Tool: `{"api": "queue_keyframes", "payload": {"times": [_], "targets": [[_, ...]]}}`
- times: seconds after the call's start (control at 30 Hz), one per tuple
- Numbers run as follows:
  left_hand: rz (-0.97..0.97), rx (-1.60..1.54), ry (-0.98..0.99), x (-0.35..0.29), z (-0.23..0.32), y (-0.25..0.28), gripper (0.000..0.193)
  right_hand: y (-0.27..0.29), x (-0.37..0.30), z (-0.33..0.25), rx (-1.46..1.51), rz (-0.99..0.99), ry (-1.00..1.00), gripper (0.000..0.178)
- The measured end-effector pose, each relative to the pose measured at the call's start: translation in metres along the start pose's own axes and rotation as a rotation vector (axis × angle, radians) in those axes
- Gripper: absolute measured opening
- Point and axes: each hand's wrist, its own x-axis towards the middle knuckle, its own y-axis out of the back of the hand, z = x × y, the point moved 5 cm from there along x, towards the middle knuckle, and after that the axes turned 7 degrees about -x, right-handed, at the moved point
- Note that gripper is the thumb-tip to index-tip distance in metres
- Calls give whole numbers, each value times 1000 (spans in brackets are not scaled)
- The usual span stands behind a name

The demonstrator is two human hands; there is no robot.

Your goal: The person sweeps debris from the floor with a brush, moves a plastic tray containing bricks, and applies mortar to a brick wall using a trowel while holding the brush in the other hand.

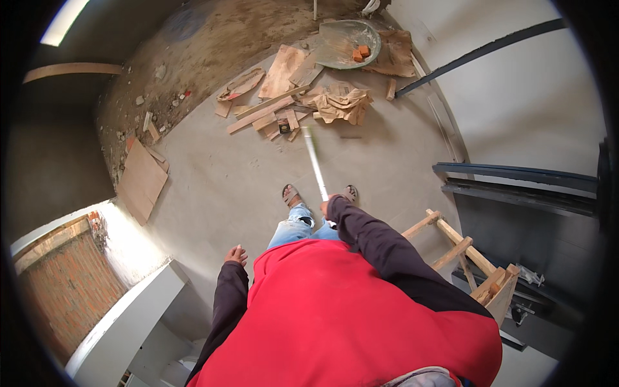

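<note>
The pole [315, 161] is white, thin and straight, with a blurred greenish patch beside its far end; what that patch is cannot be told. It is over the floor [219, 174] in front of the person, in the right hand [333, 206], whose fingers are closed around it close to its near end; the left hand [236, 255] hangs at the person's left side, its fingers loosely parted.

Just beyond the pole's far end lies a pile of wood scraps [261, 116], with crumpled brown paper [345, 106] at its right, both standing in the way ahead; behind them is a grey-green basin [334, 39] with orange brick pieces [361, 53] in it; cardboard [142, 180] lies well to the left; a wooden frame [464, 245] stands to the right; the sandalled feet [291, 196] are one on each side of the pole.

The pole points away from the person, toward the pile; its long axis runs forward from the right hand, slanting slightly left.
</note>
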Motion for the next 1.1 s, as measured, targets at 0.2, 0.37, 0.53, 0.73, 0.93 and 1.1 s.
{"api": "queue_keyframes", "payload": {"times": [0.2, 0.37, 0.53, 0.73, 0.93, 1.1], "targets": [[-38, -60, -36, 14, 30, -13, 43, 12, -20, -7, 1244, 151, -232, 7], [-46, -79, -24, 23, 34, -11, 43, 10, -195, 24, 1669, 126, -333, 6], [-30, -64, 20, 45, 23, -2, 43, -29, -272, 51, 1726, 86, -654, 9], [60, -226, -21, 33, 41, -3, 41, -85, -256, 113, 1531, 405, -1079, 14], [215, -334, -35, -45, 18, -20, 35, -77, -64, 287, 1952, 169, -540, 17], [244, -308, -75, -93, 34, -87, 34, -48, 101, 279, 1111, 134, -282, 18]]}}
